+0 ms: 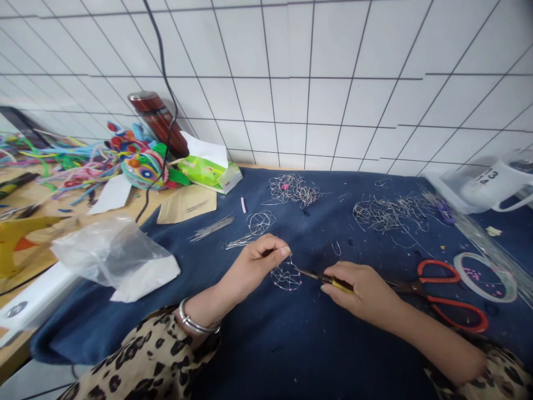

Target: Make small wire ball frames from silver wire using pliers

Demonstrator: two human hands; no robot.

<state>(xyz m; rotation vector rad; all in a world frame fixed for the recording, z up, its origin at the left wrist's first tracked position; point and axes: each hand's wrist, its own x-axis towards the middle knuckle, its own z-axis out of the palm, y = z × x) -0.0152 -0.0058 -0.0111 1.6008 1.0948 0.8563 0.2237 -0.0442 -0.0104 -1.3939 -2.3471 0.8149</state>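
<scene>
My left hand pinches the top of a small round wire frame dotted with pink beads. From the right, my right hand is wrapped round the yellow handles of a pair of pliers, whose dark tip reaches the frame's upper right edge. Whether the jaws grip the wire is too small to tell. Just beyond my left hand lies another round wire piece, beside bundles of straight wires. A bent bit of wire rests beyond the pliers.
Tangled wire lies at the back right of the blue cloth. Red-handled scissors and a clear dish of pink beads are at right. A plastic bag, glue gun and red flask stand left.
</scene>
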